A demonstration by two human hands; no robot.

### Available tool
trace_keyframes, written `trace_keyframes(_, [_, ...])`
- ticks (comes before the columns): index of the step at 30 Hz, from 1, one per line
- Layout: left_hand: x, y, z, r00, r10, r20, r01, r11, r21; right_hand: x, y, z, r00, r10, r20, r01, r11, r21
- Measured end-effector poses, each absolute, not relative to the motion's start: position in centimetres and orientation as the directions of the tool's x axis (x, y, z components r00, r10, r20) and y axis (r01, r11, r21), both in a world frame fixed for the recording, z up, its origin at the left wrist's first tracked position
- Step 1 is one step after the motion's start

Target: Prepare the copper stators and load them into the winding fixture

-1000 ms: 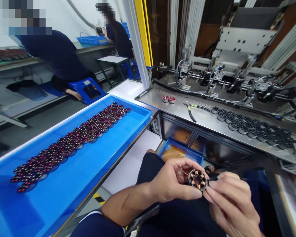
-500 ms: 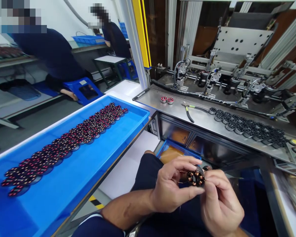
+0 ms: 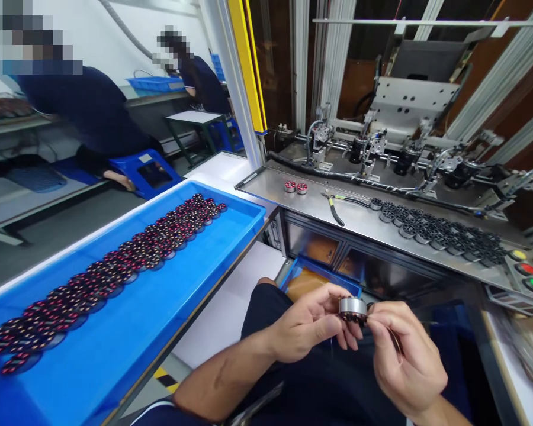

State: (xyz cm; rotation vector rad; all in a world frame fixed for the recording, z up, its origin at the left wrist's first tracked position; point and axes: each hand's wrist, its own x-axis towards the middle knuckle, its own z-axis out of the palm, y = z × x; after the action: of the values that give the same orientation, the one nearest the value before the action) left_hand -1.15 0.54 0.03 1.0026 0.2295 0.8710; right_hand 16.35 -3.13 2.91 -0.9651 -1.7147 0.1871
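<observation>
In my left hand (image 3: pixel 305 326) is a small motor stator (image 3: pixel 353 306), a silvery ring with dark, copper-wound poles on its underside. Thumb and fingers grip its left side above my lap. My right hand (image 3: pixel 406 354) is closed in a pinch at the stator's right edge. A thin copper wire (image 3: pixel 398 338) runs out along its fingers; the pinched tips hide where it joins the stator. Another fine wire hangs below the stator.
Rows of wound stators (image 3: pixel 115 260) lie in a blue tray (image 3: pixel 173 296) at left. On the metal bench (image 3: pixel 311 207) are two red stators (image 3: pixel 295 187), cutting pliers (image 3: pixel 334 209) and several black stators (image 3: pixel 439 231). Machine fixtures (image 3: pixel 408 157) stand behind; push buttons (image 3: pixel 527 269) are at right. Two people sit beyond.
The stator has been turned: its wound face showed before, and its silvery side faces me now. My left fingers have shifted around it. The view has tilted slightly upward.
</observation>
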Motion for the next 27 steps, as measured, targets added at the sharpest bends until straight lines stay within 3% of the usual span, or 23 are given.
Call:
trace_keyframes(9, [-1.3, 0.1, 1.2, 0.45, 0.821, 0.352, -0.694, 0.074, 0.717, 16.1, -3.0, 4.2, -0.045, 0.737, 0.674, 0.429, 0.624, -0.654])
trace_keyframes(12, [-1.2, -0.2, 1.4, 0.411, 0.855, 0.315, -0.738, 0.11, 0.665, 16.5, -3.0, 4.5, -0.127, 0.715, 0.687, 0.411, 0.669, -0.62])
trace_keyframes(15, [-1.1, 0.1, 1.2, 0.522, 0.837, 0.164, -0.637, 0.255, 0.727, 17.1, -3.0, 4.8, -0.245, 0.638, 0.73, 0.44, 0.744, -0.503])
trace_keyframes(19, [-1.2, 0.9, 0.4, 0.809, 0.58, 0.098, -0.451, 0.505, 0.736, 17.6, -2.9, 5.2, -0.291, 0.557, 0.778, 0.508, 0.779, -0.368])
trace_keyframes(23, [-1.2, 1.1, 0.3, 0.78, 0.61, 0.141, -0.507, 0.484, 0.713, 17.8, -2.8, 5.4, -0.3, 0.563, 0.77, 0.517, 0.774, -0.365])
trace_keyframes(27, [-1.2, 0.8, 1.3, 0.658, 0.726, 0.2, -0.627, 0.382, 0.679, 17.6, -2.9, 5.2, -0.224, 0.655, 0.722, 0.53, 0.703, -0.474])
